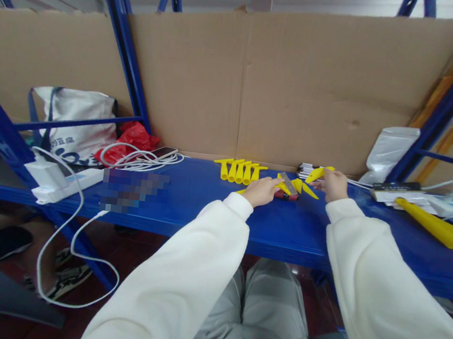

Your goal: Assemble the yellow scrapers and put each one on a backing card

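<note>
My left hand [263,192] is closed around a yellow plastic piece [241,191], whose ends stick out on both sides of the fingers. Just beyond the fingertips are a grey flat plate [289,183] and a dark red item [288,196], both partly covered. My right hand [335,186] pinches a small yellow flat piece [315,174] between thumb and fingers, raised a little over the shelf. Between the hands lie loose yellow pieces [308,191]. Left of them, several yellow T-shaped pieces with hollow round handles [239,172] stand side by side in a row.
A cardboard sheet [302,91] backs the blue shelf [205,211]. To the left are coiled white cables [157,161], a power strip [71,183], a red bag [133,139] and a cloth bag [79,124]. Rightward lies a long yellow item [442,228]. Another person's legs [7,241] show lower left.
</note>
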`<state>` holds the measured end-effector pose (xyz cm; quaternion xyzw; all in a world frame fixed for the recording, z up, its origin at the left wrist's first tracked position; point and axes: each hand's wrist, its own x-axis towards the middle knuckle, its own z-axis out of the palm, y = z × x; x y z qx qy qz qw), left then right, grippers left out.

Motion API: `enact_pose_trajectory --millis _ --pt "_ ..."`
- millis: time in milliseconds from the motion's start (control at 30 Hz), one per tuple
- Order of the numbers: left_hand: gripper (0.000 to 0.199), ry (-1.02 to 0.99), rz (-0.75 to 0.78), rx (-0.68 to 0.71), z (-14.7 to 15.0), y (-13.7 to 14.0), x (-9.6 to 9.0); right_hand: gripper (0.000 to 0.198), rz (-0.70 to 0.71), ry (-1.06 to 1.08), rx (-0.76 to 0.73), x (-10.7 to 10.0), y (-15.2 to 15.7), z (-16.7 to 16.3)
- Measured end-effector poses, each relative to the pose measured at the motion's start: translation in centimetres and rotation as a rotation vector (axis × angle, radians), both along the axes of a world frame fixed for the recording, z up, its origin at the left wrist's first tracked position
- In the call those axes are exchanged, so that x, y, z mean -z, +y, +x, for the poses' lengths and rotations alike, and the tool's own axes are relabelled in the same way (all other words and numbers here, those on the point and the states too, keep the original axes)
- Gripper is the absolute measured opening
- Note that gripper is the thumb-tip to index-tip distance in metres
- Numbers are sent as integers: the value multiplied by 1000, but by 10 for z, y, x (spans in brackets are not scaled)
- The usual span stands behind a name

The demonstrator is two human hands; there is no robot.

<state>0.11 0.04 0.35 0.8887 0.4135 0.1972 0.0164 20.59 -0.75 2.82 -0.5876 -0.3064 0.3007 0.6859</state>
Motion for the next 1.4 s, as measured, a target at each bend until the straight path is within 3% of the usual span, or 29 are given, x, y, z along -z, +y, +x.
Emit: enact_pose_trajectory --millis 167,333,633,867,1133,1400 --pt "45 -2 -6 -18 0 0 -1 25 -52 200 -235 -4 -5 -7" --pt "46 -5 -7 -21 0 0 -1 29 -73 236 -339 -6 -6 -10" --pt "46 -22 -2 -31 1 0 0 15 -23 -35 -373 1 -1 -14" --pt "51 -33 -13 -25 3 -3 -2 27 -57 -285 -447 9 5 -16" --pt "49 -24 -45 -18 4 -8 -6 33 -46 -378 -541 14 10 -14" --pt "39 -21 -38 -19 5 -7 -6 25 -42 -388 -476 12 4 -18"
